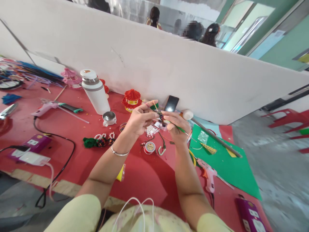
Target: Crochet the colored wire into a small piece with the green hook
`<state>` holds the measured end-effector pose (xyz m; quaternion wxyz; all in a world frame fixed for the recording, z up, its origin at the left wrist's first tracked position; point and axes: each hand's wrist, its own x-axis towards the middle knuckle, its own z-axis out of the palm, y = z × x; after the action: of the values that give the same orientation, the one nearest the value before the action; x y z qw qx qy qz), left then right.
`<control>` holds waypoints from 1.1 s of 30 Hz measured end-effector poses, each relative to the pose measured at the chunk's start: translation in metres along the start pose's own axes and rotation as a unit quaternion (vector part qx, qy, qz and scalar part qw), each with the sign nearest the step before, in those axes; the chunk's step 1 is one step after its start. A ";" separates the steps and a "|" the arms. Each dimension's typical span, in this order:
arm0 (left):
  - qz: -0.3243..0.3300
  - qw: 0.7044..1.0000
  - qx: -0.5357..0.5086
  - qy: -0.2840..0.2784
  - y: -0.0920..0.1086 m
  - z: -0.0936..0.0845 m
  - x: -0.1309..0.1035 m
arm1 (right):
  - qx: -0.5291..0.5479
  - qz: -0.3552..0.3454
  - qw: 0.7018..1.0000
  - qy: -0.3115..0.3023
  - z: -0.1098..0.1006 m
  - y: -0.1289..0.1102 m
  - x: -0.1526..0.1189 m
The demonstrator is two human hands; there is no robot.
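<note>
My left hand [142, 118] is closed, its fingertips pinching a small dark multicoloured piece [160, 115]. A thin orange strand [154, 105] sticks up beside those fingertips. My right hand [178, 124] meets it from the right, its fingers also at the piece. Across the right palm lies a thin green-handled tool [180, 128] with a slender metal shaft pointing down and right; its exact kind is unclear. Under the hands are white beads [152, 130], a spool of red thread [149, 147] and a bent pale green clip-like thing [162, 150].
A white flask [95, 91] and its steel cup [109, 118] stand left, near beaded green tassels [93, 141]. Pink glue guns lie left [45, 108] and right [209, 175]. A lit phone [171, 103] leans on the white partition [149, 61]. Green sheet [231, 167] covers the right side.
</note>
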<state>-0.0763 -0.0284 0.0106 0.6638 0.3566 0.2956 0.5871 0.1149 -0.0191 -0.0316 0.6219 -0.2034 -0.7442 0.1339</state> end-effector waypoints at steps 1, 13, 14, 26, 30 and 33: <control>0.003 1.000 0.004 0.000 0.000 0.000 0.000 | -0.001 -0.002 1.000 -0.008 -0.002 -0.001 0.001; -0.025 0.999 0.003 -0.046 0.007 -0.008 0.000 | -0.001 -0.019 0.999 -0.025 -0.004 -0.004 0.003; -0.030 0.998 0.001 -0.050 0.008 -0.009 0.000 | 0.004 -0.016 0.999 -0.031 -0.005 -0.003 0.003; -0.043 0.996 0.017 -0.069 0.010 -0.016 0.002 | 0.043 0.005 0.995 -0.091 -0.017 -0.013 0.013; -0.054 0.995 0.013 -0.078 0.009 -0.015 0.003 | 0.059 0.001 0.994 -0.088 -0.017 -0.017 0.016; -0.058 0.995 0.011 -0.084 0.008 -0.015 0.003 | 0.054 0.014 0.995 -0.081 -0.016 -0.018 0.016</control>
<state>-0.0923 -0.0230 0.0087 0.7154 0.3942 0.2652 0.5123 0.1259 -0.0286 -0.0065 0.5678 -0.1688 -0.7808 0.1988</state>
